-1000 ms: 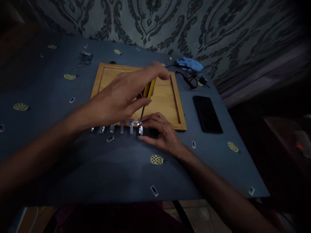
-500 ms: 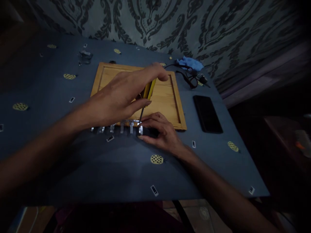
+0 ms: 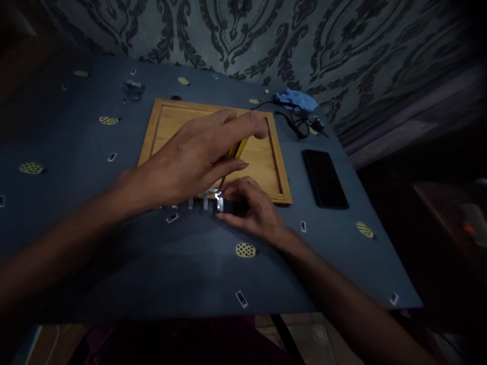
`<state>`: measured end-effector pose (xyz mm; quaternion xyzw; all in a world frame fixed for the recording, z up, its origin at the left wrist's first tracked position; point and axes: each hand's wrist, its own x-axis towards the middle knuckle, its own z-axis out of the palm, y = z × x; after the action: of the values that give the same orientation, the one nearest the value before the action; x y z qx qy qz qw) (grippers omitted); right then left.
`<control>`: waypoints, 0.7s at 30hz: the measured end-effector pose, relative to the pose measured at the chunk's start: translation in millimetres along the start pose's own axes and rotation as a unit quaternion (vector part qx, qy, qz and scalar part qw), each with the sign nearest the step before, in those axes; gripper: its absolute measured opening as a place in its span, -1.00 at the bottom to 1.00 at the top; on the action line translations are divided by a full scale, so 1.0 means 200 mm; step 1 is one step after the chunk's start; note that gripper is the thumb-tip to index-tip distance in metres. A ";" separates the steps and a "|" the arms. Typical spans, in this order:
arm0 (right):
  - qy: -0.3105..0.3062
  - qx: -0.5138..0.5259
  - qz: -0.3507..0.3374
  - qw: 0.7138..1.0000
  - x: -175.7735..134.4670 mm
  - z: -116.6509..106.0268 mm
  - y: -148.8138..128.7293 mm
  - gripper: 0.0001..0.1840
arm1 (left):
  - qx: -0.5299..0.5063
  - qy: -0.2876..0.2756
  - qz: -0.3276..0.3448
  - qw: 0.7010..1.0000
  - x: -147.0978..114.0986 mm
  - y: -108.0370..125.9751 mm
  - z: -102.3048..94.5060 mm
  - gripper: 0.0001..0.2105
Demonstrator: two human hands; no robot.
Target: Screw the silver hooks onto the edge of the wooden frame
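My left hand [image 3: 190, 154] is wrapped around the yellow handle of a screwdriver [image 3: 239, 147], above a wooden board [image 3: 279, 167] with a raised rim. The screwdriver's thin shaft slants down to the right end of a shiny metal hook rail [image 3: 219, 202], where its tip meets the metal. That rail lies along the board's near edge, with several hooks hanging toward me; its left part is hidden behind my left wrist. Thumb and fingers of my right hand [image 3: 254, 205] close around the rail's right end. A screw under the tip is too small to make out.
Right of the board lies a black phone [image 3: 325, 178]. Behind it are dark-framed glasses [image 3: 299, 126], a blue cloth [image 3: 299, 99] and a dark key-like object [image 3: 317, 124]. A small clear plastic packet [image 3: 134, 87] lies at the back left. A patterned wall rises behind the table.
My left hand has turned around the screwdriver handle and shifted slightly right and down, its fingers now further over the handle. My right hand stays at the rail's end.
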<state>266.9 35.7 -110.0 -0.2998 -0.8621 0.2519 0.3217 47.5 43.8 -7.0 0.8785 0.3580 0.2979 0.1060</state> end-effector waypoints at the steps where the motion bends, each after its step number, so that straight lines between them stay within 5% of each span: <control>1: 0.001 0.005 0.019 1.000 0.00 0.00 0.00 -0.60 | 0.000 0.003 0.001 1.000 0.00 0.00 0.00 -0.68; 10: -0.010 0.067 0.084 0.994 0.00 0.02 0.00 -0.30 | -0.017 0.000 -0.016 1.000 -0.01 -0.02 0.00 -0.52; 21: -0.015 0.062 0.086 0.994 0.00 0.01 0.00 -0.27 | -0.019 0.044 -0.024 0.999 -0.01 -0.03 0.05 -0.64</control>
<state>265.8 34.4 -111.3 -0.3484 -0.8205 0.3364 0.3038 49.8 47.2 -18.7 0.8532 0.3781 0.3407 0.1139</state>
